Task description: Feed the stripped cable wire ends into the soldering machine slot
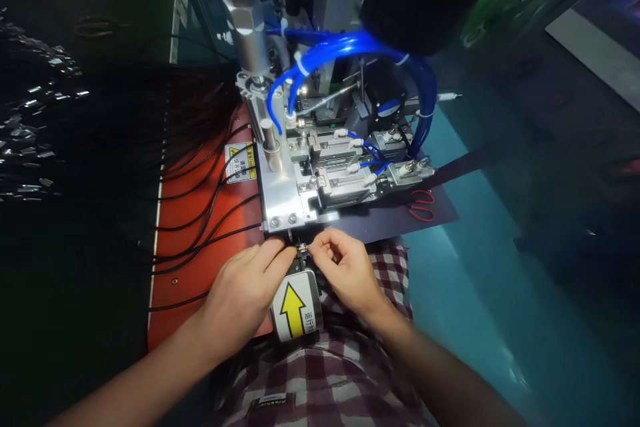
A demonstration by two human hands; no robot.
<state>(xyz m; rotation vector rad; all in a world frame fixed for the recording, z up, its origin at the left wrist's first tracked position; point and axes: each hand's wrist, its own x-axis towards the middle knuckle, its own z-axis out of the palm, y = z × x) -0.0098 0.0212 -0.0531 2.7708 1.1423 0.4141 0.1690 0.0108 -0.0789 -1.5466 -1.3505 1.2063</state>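
Fingers (273, 252) by metal machine (281, 195), red tabletop (170, 328), black cables (240, 230), teal floor (465, 280)

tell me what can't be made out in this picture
All in the head view:
- Small part between the left hand and right hand: too small and partly covered by them to identify; whether each grips it is unclear.
- Black cables: far ends lost in darkness at left.
- Metal cylinder rod: upper end cut off by the top edge.
- Green reel: label blurred.
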